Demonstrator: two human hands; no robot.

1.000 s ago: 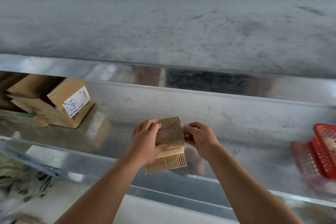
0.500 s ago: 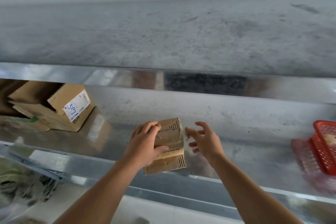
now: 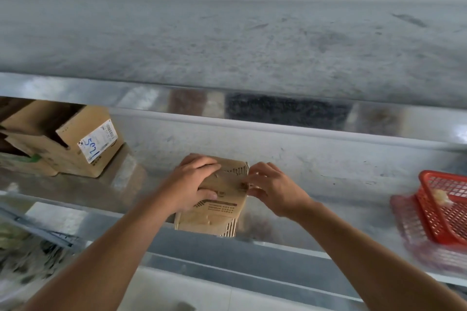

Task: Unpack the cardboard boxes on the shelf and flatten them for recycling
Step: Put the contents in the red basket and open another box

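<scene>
The right hand point(image 3: 275, 189), loose a moment ago, now pinches the box point(image 3: 222, 212) at its right edge while the left hand point(image 3: 194, 184) grips its top, pinning it to the shelf point(image 3: 328, 184) between them, ready for opening.

- Storeroom or stock area, likely.
- Steel shelf point(image 3: 328, 179), shiny and scuffed, with a raised back edge.
- Shipping boxes point(image 3: 63, 151) stacked at left, one with a printed label point(image 3: 97, 140) marked in pen.
- Red basket point(image 3: 444, 199) at right.
- Bare grey wall point(image 3: 227, 45) behind.
</scene>
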